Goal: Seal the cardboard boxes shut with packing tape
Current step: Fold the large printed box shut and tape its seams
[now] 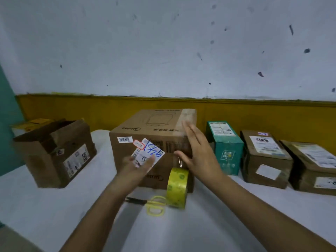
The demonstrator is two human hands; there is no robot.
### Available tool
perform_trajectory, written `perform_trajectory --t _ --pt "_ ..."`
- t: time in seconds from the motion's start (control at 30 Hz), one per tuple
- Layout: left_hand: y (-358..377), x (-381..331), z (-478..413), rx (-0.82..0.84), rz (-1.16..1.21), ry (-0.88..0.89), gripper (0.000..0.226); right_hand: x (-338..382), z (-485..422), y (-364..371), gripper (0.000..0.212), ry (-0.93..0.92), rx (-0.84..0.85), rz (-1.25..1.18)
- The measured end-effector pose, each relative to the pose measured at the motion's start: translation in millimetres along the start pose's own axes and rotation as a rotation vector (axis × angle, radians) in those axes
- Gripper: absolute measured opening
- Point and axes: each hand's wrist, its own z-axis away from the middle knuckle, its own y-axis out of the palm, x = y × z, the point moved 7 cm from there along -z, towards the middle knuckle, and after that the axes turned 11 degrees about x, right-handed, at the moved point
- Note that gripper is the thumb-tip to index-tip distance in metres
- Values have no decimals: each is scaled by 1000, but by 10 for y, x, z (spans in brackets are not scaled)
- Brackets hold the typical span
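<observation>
Two hands meet the big cardboard box: right hand flat-fingered at its 3 o'clock edge, left hand blurred, fingers straight, holding nothing. Tape roll stands at its 6 o'clock, beside scissors.

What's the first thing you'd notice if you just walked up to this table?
The big cardboard box in the middle of the white table, with the left hand at its front label and the right hand open at its right edge. Just in front stands a bright yellow tape roll on its edge, beside yellow-handled scissors.
</observation>
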Motion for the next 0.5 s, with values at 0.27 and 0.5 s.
perform_trajectory --t 0.27,0.5 --pt "-403 344 -593 -69 81 63 107 -586 168 646 132 598 229 -754" --pt "-987 -957 -778 -374 -566 275 77 -482 -556 144 67 749 115 -1438"
